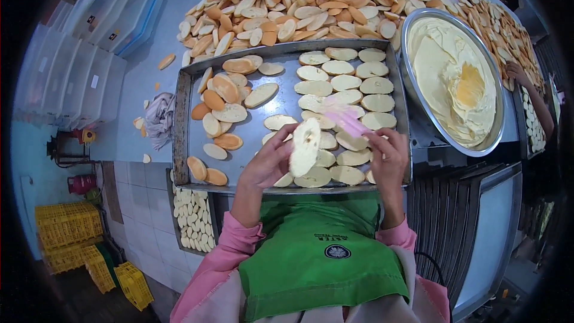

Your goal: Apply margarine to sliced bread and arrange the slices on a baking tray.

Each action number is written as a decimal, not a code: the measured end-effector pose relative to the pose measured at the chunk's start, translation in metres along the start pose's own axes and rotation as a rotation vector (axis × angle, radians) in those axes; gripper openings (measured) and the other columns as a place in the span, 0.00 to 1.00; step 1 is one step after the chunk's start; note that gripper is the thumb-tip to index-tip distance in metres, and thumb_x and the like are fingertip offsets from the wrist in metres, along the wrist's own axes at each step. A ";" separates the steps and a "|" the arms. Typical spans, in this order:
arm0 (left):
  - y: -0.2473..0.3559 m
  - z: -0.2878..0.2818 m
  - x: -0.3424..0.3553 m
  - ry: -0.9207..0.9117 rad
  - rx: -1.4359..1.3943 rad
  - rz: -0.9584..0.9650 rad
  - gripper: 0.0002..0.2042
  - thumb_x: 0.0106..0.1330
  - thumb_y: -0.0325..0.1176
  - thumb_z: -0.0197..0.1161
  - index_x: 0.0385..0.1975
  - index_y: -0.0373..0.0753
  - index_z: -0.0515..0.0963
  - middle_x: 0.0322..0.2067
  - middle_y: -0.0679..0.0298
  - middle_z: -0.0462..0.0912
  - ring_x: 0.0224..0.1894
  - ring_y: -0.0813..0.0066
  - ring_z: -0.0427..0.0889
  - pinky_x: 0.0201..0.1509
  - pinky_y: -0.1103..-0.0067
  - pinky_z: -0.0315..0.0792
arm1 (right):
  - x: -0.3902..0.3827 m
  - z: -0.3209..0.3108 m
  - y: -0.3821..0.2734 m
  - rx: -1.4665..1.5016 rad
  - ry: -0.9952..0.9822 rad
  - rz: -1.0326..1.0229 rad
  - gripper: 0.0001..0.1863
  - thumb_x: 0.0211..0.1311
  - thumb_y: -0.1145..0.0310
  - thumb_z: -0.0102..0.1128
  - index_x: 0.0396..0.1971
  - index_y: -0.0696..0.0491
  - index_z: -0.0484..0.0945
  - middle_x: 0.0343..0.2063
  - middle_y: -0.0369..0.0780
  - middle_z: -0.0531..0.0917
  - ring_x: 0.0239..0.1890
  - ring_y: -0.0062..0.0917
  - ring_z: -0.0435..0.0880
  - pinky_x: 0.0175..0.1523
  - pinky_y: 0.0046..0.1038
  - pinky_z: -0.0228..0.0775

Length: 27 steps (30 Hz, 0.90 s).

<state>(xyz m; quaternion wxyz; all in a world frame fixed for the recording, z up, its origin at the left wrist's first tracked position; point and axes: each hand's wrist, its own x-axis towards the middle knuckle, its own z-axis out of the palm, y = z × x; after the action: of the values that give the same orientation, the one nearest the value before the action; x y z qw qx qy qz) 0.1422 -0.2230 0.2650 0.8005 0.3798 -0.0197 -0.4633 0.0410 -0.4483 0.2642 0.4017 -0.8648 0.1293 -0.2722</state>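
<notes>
My left hand holds an oval bread slice tilted up, its pale cut face showing with a small hole in it. In my right hand is a pink spatula, its blade blurred by motion and apart from the slice. Both hands are above the front part of a metal baking tray. Rows of slices with pale cream on top fill the tray's right side. Loose uncoated slices lie piled on its left. To the right leans a steel bowl of pale yellow cream.
A large heap of bread slices covers the back of the table. A crumpled cloth lies left of the tray. Clear plastic bins, yellow crates and stacked trays stand around. Another person's hand is at far right.
</notes>
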 end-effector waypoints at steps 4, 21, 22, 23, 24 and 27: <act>0.022 -0.034 -0.045 0.276 0.284 0.107 0.19 0.64 0.31 0.49 0.55 0.40 0.60 0.48 0.65 0.69 0.48 0.76 0.70 0.49 0.77 0.69 | -0.005 -0.016 0.024 0.016 0.032 0.043 0.14 0.44 0.83 0.57 0.32 0.51 0.81 0.30 0.39 0.76 0.32 0.26 0.74 0.33 0.21 0.67; 0.038 -0.101 -0.076 0.212 1.492 -0.234 0.08 0.55 0.22 0.54 0.35 0.35 0.75 0.31 0.60 0.80 0.36 0.71 0.78 0.41 0.79 0.70 | 0.003 -0.037 0.029 0.020 0.041 0.174 0.11 0.48 0.80 0.58 0.34 0.55 0.80 0.33 0.37 0.75 0.36 0.19 0.73 0.38 0.16 0.64; 0.038 -0.105 -0.076 0.220 1.447 -0.203 0.08 0.55 0.22 0.53 0.35 0.35 0.75 0.31 0.60 0.79 0.36 0.72 0.78 0.42 0.79 0.69 | 0.003 -0.036 0.030 0.037 0.045 0.151 0.11 0.48 0.80 0.58 0.34 0.55 0.80 0.34 0.37 0.75 0.35 0.19 0.73 0.38 0.16 0.64; 0.039 -0.107 -0.078 0.230 1.401 -0.171 0.09 0.55 0.22 0.53 0.35 0.35 0.75 0.31 0.60 0.79 0.37 0.73 0.77 0.42 0.79 0.69 | 0.004 -0.036 0.030 0.040 0.041 0.150 0.11 0.48 0.80 0.58 0.34 0.55 0.80 0.34 0.37 0.75 0.35 0.19 0.73 0.38 0.16 0.64; 0.044 -0.109 -0.081 0.237 1.400 -0.171 0.09 0.55 0.22 0.53 0.35 0.35 0.75 0.31 0.60 0.79 0.37 0.73 0.77 0.42 0.79 0.69 | 0.005 -0.038 0.028 0.012 0.013 0.149 0.11 0.48 0.80 0.58 0.34 0.55 0.80 0.34 0.38 0.75 0.36 0.19 0.73 0.38 0.17 0.65; 0.070 -0.114 -0.096 0.532 1.354 0.106 0.09 0.52 0.19 0.52 0.34 0.34 0.73 0.30 0.60 0.77 0.36 0.72 0.76 0.41 0.79 0.69 | 0.009 -0.051 0.024 0.036 -0.028 0.123 0.11 0.48 0.80 0.58 0.34 0.56 0.79 0.34 0.38 0.75 0.37 0.20 0.73 0.39 0.17 0.65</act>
<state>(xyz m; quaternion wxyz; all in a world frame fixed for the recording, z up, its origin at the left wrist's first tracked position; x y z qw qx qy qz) 0.1821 -0.0634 0.2589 0.3890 0.8900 -0.1251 -0.2024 0.0193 -0.4999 0.2761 0.4350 -0.8515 0.1717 -0.2370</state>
